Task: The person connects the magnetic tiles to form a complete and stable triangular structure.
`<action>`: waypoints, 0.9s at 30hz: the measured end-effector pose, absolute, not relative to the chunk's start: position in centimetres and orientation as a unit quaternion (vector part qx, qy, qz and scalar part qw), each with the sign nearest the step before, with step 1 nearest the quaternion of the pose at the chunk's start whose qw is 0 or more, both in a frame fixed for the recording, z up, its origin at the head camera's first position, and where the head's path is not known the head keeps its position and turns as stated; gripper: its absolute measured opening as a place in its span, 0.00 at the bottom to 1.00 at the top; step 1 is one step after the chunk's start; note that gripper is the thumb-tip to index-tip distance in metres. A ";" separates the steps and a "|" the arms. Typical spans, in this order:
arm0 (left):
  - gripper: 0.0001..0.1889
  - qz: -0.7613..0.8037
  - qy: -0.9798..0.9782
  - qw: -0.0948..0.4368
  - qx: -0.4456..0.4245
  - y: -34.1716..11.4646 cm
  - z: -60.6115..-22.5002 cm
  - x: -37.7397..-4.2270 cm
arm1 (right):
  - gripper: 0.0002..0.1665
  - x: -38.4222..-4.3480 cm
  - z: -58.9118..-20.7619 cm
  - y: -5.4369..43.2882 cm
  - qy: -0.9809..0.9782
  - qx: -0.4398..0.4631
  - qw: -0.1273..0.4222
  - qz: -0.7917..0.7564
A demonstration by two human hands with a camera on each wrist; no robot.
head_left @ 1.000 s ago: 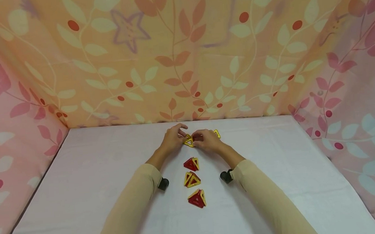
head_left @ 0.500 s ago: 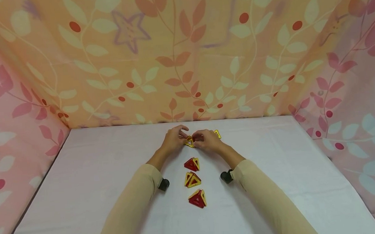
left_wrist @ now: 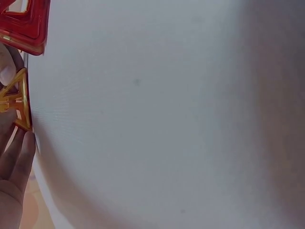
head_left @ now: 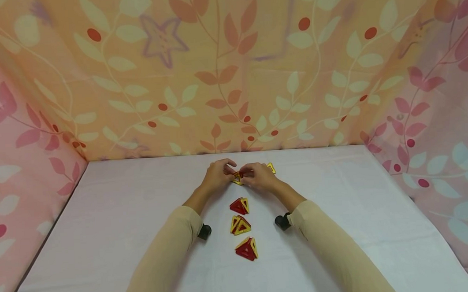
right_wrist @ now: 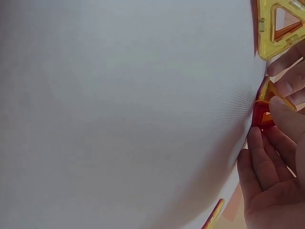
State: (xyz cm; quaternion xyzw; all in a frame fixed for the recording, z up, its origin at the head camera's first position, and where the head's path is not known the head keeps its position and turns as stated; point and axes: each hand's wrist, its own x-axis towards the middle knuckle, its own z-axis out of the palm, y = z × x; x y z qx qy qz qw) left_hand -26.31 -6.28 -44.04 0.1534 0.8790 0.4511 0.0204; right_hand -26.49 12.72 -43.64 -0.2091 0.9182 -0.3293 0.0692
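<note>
Near the far edge of the table, both hands pinch a small pyramid (head_left: 237, 180) of see-through yellow and red triangular magnetic tiles. My left hand (head_left: 215, 176) grips its left side, index finger arched above. From the right, my right hand (head_left: 257, 175) holds it between thumb and fingers. In the right wrist view the right thumb lies over the pyramid's yellow face, beside a red tile (right_wrist: 259, 113). The left wrist view catches the yellow tile (left_wrist: 25, 102) at its left edge, between fingertips. Fingers hide much of the pyramid.
Three finished-looking tile pyramids stand in a line toward the front: one red and yellow (head_left: 239, 206), a mostly yellow one (head_left: 240, 225) and a mostly red one (head_left: 246, 249). A loose yellow triangle (head_left: 271, 167) lies beyond the right hand. A patterned cloth wall (head_left: 168, 101) rises behind.
The hands stay almost in place around the pyramid. It has shifted slightly right, with the left fingers covering a little more of its yellow face. The other pyramids have not moved.
</note>
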 end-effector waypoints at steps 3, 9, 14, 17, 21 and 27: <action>0.16 0.454 0.878 0.025 0.150 -6.3 -44.1 -26.3 | 0.21 -26.5 -43.8 12.7 0.919 -0.213 0.066 -0.325; 0.15 0.459 0.875 0.024 0.154 -6.4 -44.0 -26.1 | 0.23 -26.5 -43.7 12.8 0.922 -0.229 0.055 -0.309; 0.08 0.455 0.876 0.030 0.157 -6.4 -43.9 -26.0 | 0.19 -26.5 -43.6 12.9 0.915 -0.237 0.053 -0.321; 0.05 0.452 0.878 0.035 0.157 -6.4 -43.9 -25.9 | 0.17 -26.5 -43.7 12.9 0.914 -0.240 0.053 -0.323; 0.06 0.453 0.877 0.040 0.156 -6.4 -43.9 -25.7 | 0.16 -26.4 -43.8 12.9 0.912 -0.239 0.058 -0.330; 0.06 0.451 0.877 0.039 0.158 -6.4 -43.9 -25.5 | 0.14 -26.3 -43.6 12.8 0.910 -0.247 0.051 -0.329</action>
